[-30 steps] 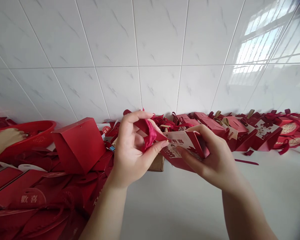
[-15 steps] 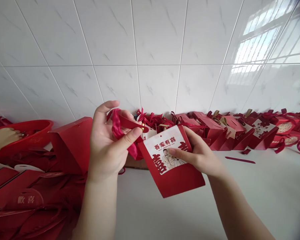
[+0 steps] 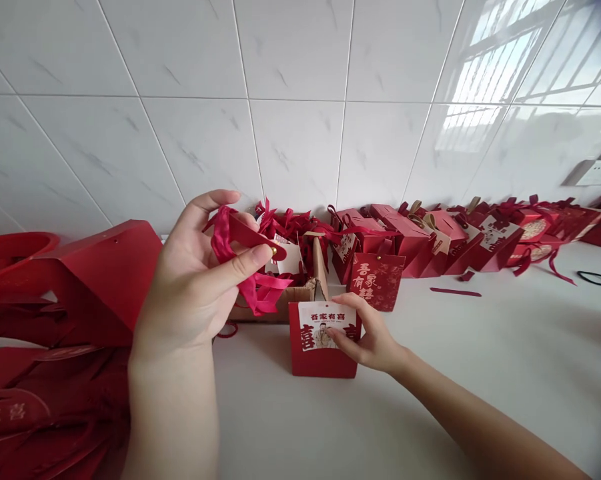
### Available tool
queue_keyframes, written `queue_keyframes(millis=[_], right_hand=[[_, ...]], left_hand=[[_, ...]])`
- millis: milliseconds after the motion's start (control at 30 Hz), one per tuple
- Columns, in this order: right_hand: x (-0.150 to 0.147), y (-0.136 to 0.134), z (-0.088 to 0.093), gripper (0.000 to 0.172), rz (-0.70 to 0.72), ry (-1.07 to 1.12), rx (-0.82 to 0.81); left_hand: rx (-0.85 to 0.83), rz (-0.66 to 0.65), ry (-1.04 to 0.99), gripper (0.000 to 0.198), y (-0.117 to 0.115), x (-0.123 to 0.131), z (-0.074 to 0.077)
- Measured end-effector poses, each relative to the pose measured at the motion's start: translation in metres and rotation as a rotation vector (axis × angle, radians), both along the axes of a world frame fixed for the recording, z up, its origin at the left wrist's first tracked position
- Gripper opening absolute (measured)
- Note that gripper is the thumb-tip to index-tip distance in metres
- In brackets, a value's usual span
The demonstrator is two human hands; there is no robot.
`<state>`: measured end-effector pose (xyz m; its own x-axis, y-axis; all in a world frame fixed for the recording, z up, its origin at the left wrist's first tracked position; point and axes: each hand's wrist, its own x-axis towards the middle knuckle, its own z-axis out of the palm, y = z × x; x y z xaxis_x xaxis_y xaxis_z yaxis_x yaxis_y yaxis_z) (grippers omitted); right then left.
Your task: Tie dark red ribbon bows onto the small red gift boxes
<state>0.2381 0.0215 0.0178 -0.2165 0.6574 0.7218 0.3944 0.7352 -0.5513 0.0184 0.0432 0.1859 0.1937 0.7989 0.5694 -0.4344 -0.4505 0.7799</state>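
Note:
My left hand is raised at the centre left, its fingers curled around a crumpled crimson ribbon. Between thumb and fingers it also pinches a narrow red strap with a small gold stud. Lower and to the right, a small red gift box is upright at the white tabletop. A pale printed card with red characters and a cartoon figure covers its upper front. My right hand grips the box's right side, thumb over the card and the other fingers partly hidden.
A cardboard box with ribbons and cards stands behind the hands. Finished-looking red boxes line the wall to the right. A large red box, a red basin and piled packaging are at left. A black ring lies far right.
My right hand has lowered the gift box away from my left hand to the tabletop, turning it more upright. The view has shifted right; the other person's hand in the basin has left view.

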Motion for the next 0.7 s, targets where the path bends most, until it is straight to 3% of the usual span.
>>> queue_keyframes(millis=[333, 700], right_hand=[[-0.0023, -0.0023, 0.0068, 0.031, -0.055, 0.010, 0.103], [-0.0030, -0.0025, 0.0080, 0.038, -0.055, -0.018, 0.122]], left_hand=[[0.010, -0.051, 0.091, 0.051, -0.0031, 0.0023, -0.0017], [-0.016, -0.046, 0.074, 0.052, -0.0037, 0.0034, -0.0015]])
